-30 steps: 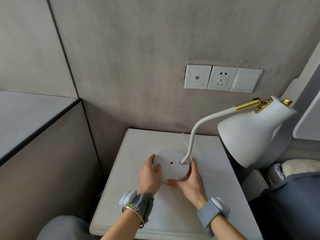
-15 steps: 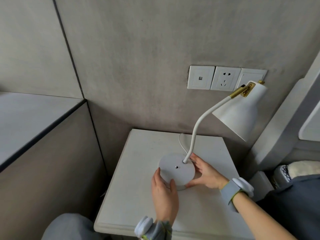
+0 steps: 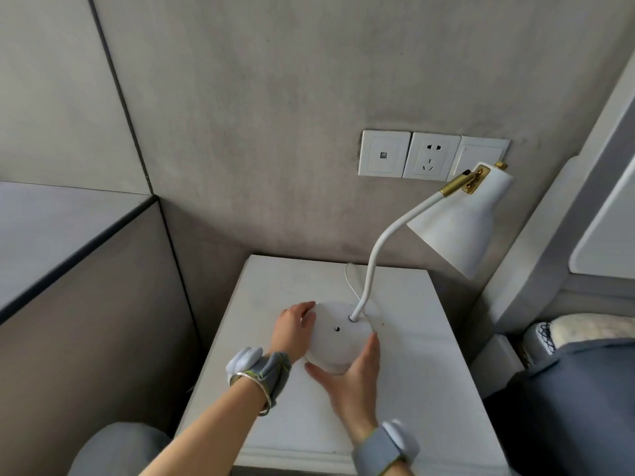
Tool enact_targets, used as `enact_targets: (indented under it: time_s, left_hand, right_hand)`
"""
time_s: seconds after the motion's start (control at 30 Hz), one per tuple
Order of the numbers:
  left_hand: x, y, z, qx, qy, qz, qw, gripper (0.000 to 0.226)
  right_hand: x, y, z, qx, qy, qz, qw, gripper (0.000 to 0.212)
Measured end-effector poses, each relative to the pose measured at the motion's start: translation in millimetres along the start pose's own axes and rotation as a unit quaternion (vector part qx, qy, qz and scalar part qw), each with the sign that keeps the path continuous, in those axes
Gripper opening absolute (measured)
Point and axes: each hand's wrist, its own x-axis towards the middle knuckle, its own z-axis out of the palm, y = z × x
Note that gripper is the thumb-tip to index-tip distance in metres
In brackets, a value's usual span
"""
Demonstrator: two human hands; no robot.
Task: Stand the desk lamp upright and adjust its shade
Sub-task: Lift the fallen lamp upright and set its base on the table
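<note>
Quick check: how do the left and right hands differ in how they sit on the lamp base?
The left hand cups the lamp base at its left edge, fingers curled over the rim. The right hand lies flatter at the near-right edge, fingers extended along the side. Both touch the base and wear grey wrist straps.

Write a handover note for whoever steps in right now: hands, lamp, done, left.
Left hand: on the left edge of the lamp base.
Right hand: cupping the base's near-right edge.
Lamp: base flat on the white bedside table, neck rising and curving right, cord trailing behind toward the wall.
Shade: hangs out past the table's right side, below the wall sockets, opening aimed down.
Done: lamp looks upright.
Left: release the base, then adjust the shade; neither hand is on it.
</note>
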Motion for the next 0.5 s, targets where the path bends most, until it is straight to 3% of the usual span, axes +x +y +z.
enact_targets:
  time_s: [0.23, 0.5]
  left_hand:
    - [-5, -3, -2, -0.025, 0.016, 0.0, 1.0, 0.031]
    - [-17, -8, 5, -0.066, 0.044, -0.026, 0.997, 0.03]
  right_hand:
    - [0, -13, 11, -0.068, 0.054, 0.021, 0.996, 0.121]
    - [17, -4, -20, -0.082, -0.034, -0.011, 0.996, 0.127]
